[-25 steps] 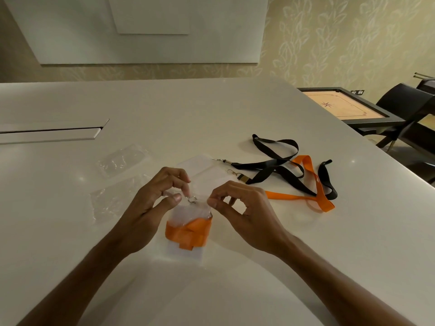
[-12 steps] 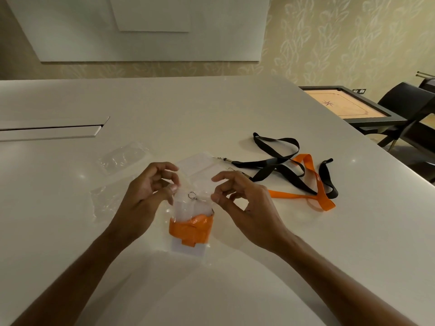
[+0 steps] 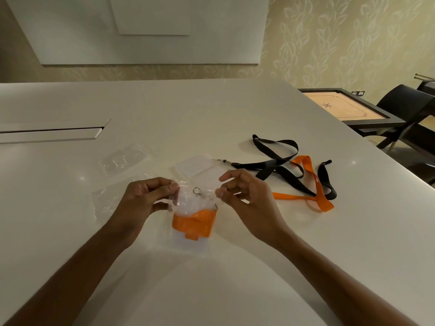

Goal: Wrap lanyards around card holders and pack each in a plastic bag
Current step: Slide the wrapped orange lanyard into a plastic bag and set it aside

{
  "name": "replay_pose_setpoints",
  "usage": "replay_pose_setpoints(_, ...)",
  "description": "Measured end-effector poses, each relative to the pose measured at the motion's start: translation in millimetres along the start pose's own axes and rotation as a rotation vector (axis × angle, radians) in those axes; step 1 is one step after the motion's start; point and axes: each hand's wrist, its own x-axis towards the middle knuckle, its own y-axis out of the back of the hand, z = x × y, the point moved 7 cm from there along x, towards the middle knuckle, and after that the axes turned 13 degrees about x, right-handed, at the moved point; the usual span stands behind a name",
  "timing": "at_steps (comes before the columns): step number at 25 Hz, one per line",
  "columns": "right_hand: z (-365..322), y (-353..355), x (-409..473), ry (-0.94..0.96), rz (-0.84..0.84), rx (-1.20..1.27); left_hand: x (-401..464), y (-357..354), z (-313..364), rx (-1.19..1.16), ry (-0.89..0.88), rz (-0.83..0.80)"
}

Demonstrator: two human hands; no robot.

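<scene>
A card holder wrapped in an orange lanyard (image 3: 194, 224) sits inside a clear plastic bag (image 3: 191, 203), its metal ring (image 3: 196, 190) showing near the bag's mouth. My left hand (image 3: 143, 198) pinches the bag's upper left corner. My right hand (image 3: 244, 196) pinches the upper right corner. Both hold the bag just above the white table (image 3: 211, 118). Beyond my hands lie two more white card holders (image 3: 195, 167), one clipped to a black lanyard (image 3: 277, 164), with a loose orange lanyard (image 3: 313, 184) crossing it.
Two more clear plastic bags lie left of my hands, one (image 3: 124, 158) farther back and one (image 3: 106, 201) partly under my left wrist. A cable slot (image 3: 51, 132) is set into the table at left. A carrom board (image 3: 346, 109) and dark chairs (image 3: 404, 107) stand off the table's right edge.
My hands have spread apart from the metal ring to the bag's two upper corners. The bagged holder has shifted slightly away from me.
</scene>
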Motion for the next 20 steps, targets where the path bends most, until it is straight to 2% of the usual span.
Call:
replay_pose_setpoints(4,15,-1,3,-0.120,-0.073,-0.028,-3,0,4,0.044,-0.022,0.076)
replay_pose_setpoints(7,19,0,3,-0.157,-0.057,-0.015,-4,1,5,0.062,-0.041,0.118)
replay_pose_setpoints(20,16,-8,-2,-0.106,-0.114,-0.173,-5,0,6,0.134,-0.084,0.179)
